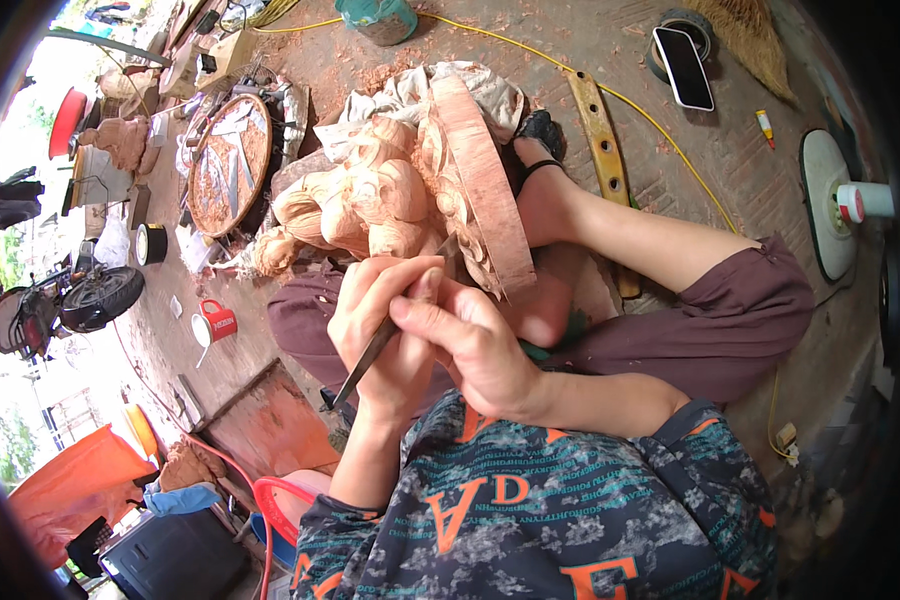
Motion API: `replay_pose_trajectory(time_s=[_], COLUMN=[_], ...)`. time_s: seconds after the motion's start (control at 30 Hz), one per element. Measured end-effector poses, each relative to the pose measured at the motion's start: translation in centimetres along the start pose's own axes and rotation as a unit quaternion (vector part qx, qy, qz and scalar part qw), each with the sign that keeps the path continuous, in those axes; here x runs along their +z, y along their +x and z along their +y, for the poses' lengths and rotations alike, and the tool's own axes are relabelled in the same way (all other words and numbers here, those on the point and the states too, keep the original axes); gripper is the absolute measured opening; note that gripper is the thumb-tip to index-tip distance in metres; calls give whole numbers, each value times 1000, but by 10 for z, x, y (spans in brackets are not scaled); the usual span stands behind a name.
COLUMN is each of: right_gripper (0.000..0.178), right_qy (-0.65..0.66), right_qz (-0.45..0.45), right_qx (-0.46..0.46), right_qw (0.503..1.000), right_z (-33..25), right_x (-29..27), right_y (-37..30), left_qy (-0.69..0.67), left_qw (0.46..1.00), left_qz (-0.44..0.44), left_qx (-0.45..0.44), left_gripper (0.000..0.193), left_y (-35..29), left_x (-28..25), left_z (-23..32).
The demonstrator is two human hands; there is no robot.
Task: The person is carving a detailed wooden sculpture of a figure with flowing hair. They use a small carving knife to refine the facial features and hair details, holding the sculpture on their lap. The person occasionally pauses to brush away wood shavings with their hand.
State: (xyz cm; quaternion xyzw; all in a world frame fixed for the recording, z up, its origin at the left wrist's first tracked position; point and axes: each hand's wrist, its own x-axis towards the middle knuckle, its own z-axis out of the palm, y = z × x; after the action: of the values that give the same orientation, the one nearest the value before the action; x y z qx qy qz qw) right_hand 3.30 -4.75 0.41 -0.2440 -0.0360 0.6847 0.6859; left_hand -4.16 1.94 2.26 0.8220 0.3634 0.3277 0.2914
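A pale wooden carving [385, 190] with rounded, figure-like forms lies tilted against my crossed legs, its flat reddish base [485, 190] facing right. Both hands meet over its near edge. My left hand [370, 320] is closed around a dark metal carving chisel [366, 364], which slants from lower left up toward the wood. The fingers of my right hand [485, 345] are curled against the left, its thumb pressed along the chisel. The blade tip shows close to the carving beside the base; whether it touches is hard to tell.
Behind the carving lies a bundled pale cloth [490, 95]. A round basket [228, 165] at left holds tools and shavings. A red mug [213, 322] stands nearer. At right are a yellow level [600, 145], a phone [683, 68] and a standing fan base [825, 205]. A yellow cable [660, 125] crosses the floor.
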Motion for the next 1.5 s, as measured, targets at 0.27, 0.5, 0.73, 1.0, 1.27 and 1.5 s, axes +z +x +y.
replay_pose_trajectory(time_s=[0.27, 0.5, 0.73, 1.0, 1.27, 1.5], right_gripper=[22, 20, 18, 19, 21, 23], right_qy=[-52, -71, -69, -138, -140, -116], right_qz=[10, 27, 55, 19, 38, 25], right_qx=[-20, -19, -11, -45, -26, 3], right_qw=[998, 997, 996, 989, 989, 993], right_z=[2, 0, 0, -1, -1, -6], right_x=[-1, -6, -4, -15, -15, -20], right_y=[-8, -11, -17, -7, -19, -16], left_qy=[-29, 1, 10, -47, -13, -4], left_qw=[999, 998, 998, 995, 996, 997], left_qz=[6, 31, 33, 57, 61, 46], left_qx=[21, 52, 45, 66, 65, 58], left_gripper=[12, 12, 16, 12, 15, 15], left_y=[-9, -13, -19, -17, -24, -20], left_x=[2, 8, 12, 13, 15, 12], left_z=[-4, 0, -5, -4, -6, -6])
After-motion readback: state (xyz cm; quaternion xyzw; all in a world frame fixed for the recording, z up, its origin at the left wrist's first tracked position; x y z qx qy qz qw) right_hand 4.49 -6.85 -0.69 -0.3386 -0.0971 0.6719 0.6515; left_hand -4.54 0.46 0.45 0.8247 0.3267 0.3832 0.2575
